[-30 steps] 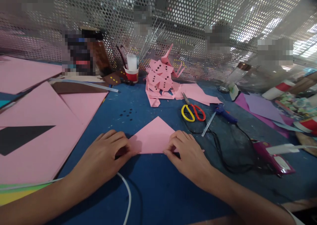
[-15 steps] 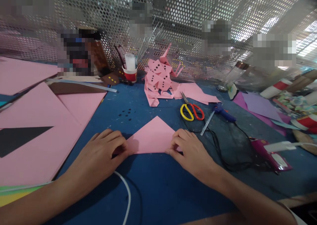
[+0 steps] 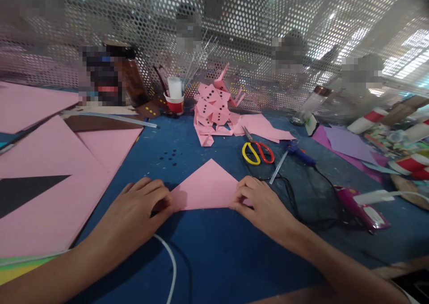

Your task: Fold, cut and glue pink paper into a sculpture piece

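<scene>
Pink paper (image 3: 206, 188) lies on the blue table (image 3: 214, 255). My left hand (image 3: 144, 206) and right hand (image 3: 263, 203) pinch its ends, almost closed. They've slid apart, so more bottom edge shows, probably pressed flatter.

Free tabletop (image 3: 214, 250) nearside of held paper (image 3: 208, 188) (cable (image 3: 174, 268) left)

- One head-worn view, facing forward and down across the tabletop (image 3: 214, 255) from the person's side.
- Close range — hands (image 3: 142, 206) just below mid-height, a perforated screen (image 3: 241, 22) spanning the top.
</scene>
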A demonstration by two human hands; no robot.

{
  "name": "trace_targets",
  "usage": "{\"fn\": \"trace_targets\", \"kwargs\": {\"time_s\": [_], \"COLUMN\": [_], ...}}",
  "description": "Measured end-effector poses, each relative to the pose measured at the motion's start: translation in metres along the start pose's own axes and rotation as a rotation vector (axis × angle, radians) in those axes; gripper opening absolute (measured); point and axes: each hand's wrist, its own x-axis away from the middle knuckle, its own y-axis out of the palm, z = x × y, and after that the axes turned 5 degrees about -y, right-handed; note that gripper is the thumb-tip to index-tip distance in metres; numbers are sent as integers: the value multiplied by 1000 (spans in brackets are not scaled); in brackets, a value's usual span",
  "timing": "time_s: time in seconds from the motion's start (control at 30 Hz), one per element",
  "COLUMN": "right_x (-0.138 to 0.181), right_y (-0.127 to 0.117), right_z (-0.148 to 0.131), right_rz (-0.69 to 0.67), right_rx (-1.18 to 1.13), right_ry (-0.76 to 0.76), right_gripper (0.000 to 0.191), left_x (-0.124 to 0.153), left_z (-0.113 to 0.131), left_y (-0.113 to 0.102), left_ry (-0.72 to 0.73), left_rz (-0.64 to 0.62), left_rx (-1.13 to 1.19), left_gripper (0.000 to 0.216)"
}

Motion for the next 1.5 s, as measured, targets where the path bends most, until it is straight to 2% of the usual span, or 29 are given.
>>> {"fn": "trace_targets", "kwargs": {"time_s": [0.4,1.03,1.23,1.5], "right_x": [8,12,10,11], "right_y": [-1,8,-1,-19], "right_z": [9,23,22,12], "right_rz": [45,82,52,-4], "right_rx": [-22,-35,-51,-65], "right_ry": [45,-18,-21,10], "right_gripper": [15,18,16,14], "left_x": [-1,-2,-4,-3], "left_z": [-4,13,13,-1], "left_y": [5,-3,-5,2], "left_ry": [15,-38,-46,-5], "left_rz": [41,66,15,10], "left_rx": [-11,-44,-41,-7], "left_gripper": [31,19,20,31]}}
